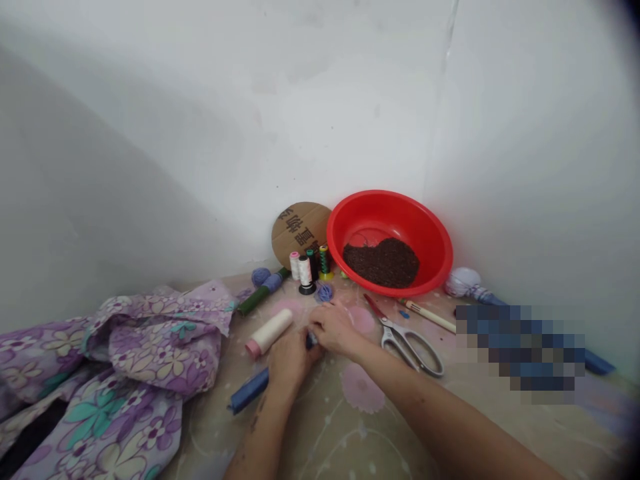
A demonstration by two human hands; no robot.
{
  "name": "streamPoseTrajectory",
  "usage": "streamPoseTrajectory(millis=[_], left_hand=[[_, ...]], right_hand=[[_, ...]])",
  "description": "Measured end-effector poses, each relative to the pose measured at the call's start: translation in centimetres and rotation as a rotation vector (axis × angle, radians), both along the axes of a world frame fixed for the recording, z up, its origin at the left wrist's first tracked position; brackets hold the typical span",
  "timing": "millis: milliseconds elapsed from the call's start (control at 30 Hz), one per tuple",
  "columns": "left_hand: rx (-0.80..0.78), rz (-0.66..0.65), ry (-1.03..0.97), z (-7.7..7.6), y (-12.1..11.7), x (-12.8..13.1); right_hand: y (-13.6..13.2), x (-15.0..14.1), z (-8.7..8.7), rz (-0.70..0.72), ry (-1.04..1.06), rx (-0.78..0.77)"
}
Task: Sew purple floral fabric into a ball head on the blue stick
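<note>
A blue-wrapped stick (250, 391) lies slantwise just above the patterned tabletop, its lower end jutting out to the left. My left hand (289, 357) is closed around its middle. At the far end, the fingers of my right hand (334, 327) are pinched together on the same stick, close against my left hand. Between the hands a small blue and whitish bit of that end (312, 339) shows; the fingers hide the rest. Just left of my hands lies a cream thread cone (270, 332) with a pink base. A small tangle of blue-purple yarn (325, 291) sits behind my right hand.
Several thread spools (305, 273) stand before a cardboard disc (295, 233). A red basin (440, 260) holds dark grains. Scissors (407, 340) and a pale stick (431, 316) lie right. Flowered cloth (165, 340) is heaped left, near a green stick (253, 301). A white-headed object (463, 282) lies far right.
</note>
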State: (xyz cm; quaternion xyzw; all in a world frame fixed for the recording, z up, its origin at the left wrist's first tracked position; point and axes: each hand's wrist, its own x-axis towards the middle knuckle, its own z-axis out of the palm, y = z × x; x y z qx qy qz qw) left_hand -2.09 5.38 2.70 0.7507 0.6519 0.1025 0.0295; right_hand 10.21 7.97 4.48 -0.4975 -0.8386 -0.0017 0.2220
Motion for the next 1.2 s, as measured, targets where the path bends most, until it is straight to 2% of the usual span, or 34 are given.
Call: streamPoseTrajectory(millis=[133, 233, 367, 433, 500, 600, 700, 800, 900, 967, 1067, 1200], left_hand=[[-0.024, 0.012, 0.0, 0.1, 0.1, 0.0], [-0.04, -0.001, -0.023, 0.2, 0.1, 0.1], [-0.028, -0.001, -0.038, 0.1, 0.1, 0.0], [-0.024, -0.021, -0.046, 0.0, 0.2, -0.1], [-0.03, -0.02, -0.044, 0.0, 0.2, -0.2], [-0.047, -0.002, -0.044, 0.0, 0.2, -0.2], [-0.056, -0.002, -0.059, 0.0, 0.2, -0.2], [-0.05, 0.006, -0.06, -0.1, 0.1, -0.3], [-0.036, -0.001, -0.068, -0.2, 0.2, -0.4], [-0.022, -0.016, -0.08, -0.3, 0.2, -0.4], [-0.015, -0.016, -0.083, -0.4, 0.2, -0.4], [-0.018, -0.006, -0.077, -0.3, 0.2, -0.4]], right_hand=[[0.6, -0.3, -0.3, -0.011, 0.105, -0.004], [1.0, -0.7, -0.2, -0.037, 0.353, -0.077], [0.9, -1.2, 0.9, 0.122, 0.958, -0.507], [0.7, -1.0, 1.9, 0.211, 1.223, -0.647], [0.7, -0.4, 3.4, 0.286, 1.404, -0.582], [1.0, 1.4, 6.1, 0.343, 1.505, -0.274], [1.2, 3.7, 8.7, 0.278, 1.438, 0.044], [1.4, 5.5, 9.3, 0.176, 1.315, 0.228], [1.7, 5.8, 7.3, 0.134, 1.04, 0.136], [1.8, 5.3, 5.1, 0.16, 0.776, -0.001], [1.4, 4.2, 2.5, 0.166, 0.307, -0.039], [0.3, 2.7, 2.0, 0.161, -0.124, -0.047]])
